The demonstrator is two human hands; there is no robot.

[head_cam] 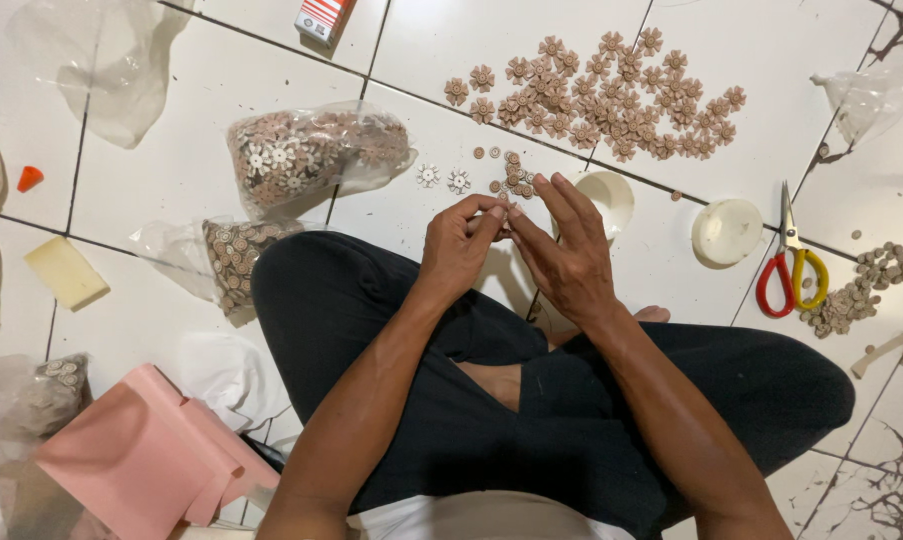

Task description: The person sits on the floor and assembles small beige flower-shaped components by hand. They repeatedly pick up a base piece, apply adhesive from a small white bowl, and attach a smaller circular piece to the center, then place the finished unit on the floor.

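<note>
I sit cross-legged on a white tiled floor. My left hand (459, 250) and my right hand (562, 250) meet in front of my knees, fingertips pinched together on a small piece that is mostly hidden. Just beyond the fingers lies a small heap of brown round buttons (512, 178), and two white flower-shaped pieces (442, 178) lie to its left. Further away spreads a large group of brown flower-shaped pieces (602, 95). A white shallow bowl (612, 195) sits right behind my right hand.
Two clear bags hold pieces: flowers (307, 155) and round buttons (237, 255). A white lid (727, 232), red-and-yellow scissors (792, 265) and a pile of brown bits (862, 285) lie at right. Pink sheets (142, 455) and a yellow block (65, 272) lie at left.
</note>
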